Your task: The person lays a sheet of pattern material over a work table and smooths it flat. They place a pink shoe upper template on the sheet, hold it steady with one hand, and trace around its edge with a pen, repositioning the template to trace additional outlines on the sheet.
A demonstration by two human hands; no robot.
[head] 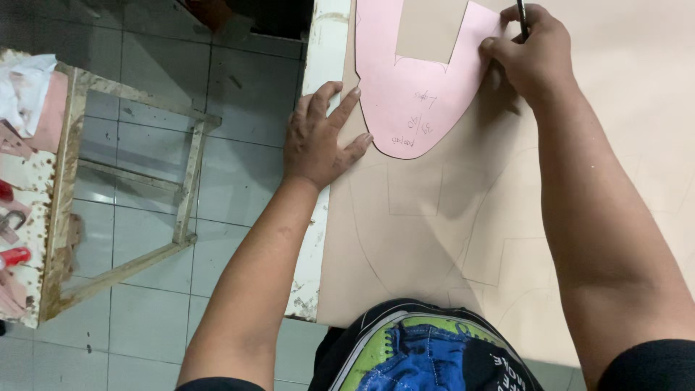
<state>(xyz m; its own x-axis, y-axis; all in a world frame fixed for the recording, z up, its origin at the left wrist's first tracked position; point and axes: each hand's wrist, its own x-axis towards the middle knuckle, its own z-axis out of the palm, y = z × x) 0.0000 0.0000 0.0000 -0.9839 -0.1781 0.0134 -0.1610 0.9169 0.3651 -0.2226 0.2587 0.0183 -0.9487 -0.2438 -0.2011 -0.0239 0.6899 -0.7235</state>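
Nearest the camera is the person's shirt [427,351], black with green and blue print, at the bottom edge. Two bare forearms reach away from it over one tan sheet [449,246] spread on one table [318,203] with a chipped white edge.

One pink template [405,94], rounded at its near end and notched square at its far end, lies flat on the far part of the sheet. Some handwriting marks its near end. The left hand [318,134] lies open and flat, fingers spread, palm over the table's left edge and fingertips pressing the left rim of the template. It grasps nothing. The right hand [532,54] is curled around one dark pen [522,20], held upright at the template's far right corner, with fingers touching the pink edge.

Thin pencil outlines, curved and square-cornered, show on the sheet between the template and the shirt. How many there are is hard to count.

Left of the table, grey floor tiles [145,72] open wide. One worn wooden stand [69,188], paint flaked, sits at the far left, well apart from the table. Its top holds white cloth [25,83], pink scraps and two red-handled items [13,255]; what these are cannot be told.

Right of the template the sheet runs bare to the frame's right edge, giving free room beside the right hand. The template's far end passes out of view at the top.
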